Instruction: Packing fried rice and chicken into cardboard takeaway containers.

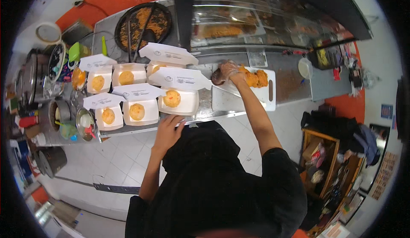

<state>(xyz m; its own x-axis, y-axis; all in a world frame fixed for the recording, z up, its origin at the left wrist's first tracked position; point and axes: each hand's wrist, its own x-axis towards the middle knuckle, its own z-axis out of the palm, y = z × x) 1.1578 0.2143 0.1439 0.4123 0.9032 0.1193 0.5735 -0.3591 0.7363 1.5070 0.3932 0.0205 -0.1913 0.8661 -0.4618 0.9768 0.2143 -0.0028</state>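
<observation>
A clear plastic glove covers my right hand [229,70], which is over the left part of a white cutting board [245,103]. Its fingers curl down beside a dark brown rounded thing [218,77]; what they grip is hard to make out. Right of the hand, orange-brown fried pieces [257,79] lie on the board. My bare left hand [170,130] rests at the counter's front edge with fingers stretched out, just below an open white cardboard box [191,106]. That box holds a rounded mound of yellowish rice [172,98], and several like boxes stand to its left.
Behind the boxes is a round black pan [166,26] of orange-brown food with long dark utensils across it. A glass display case [230,13] rises behind the board. Metal bowls [83,129] and pots crowd the left end. A white tub [305,68] stands to the right.
</observation>
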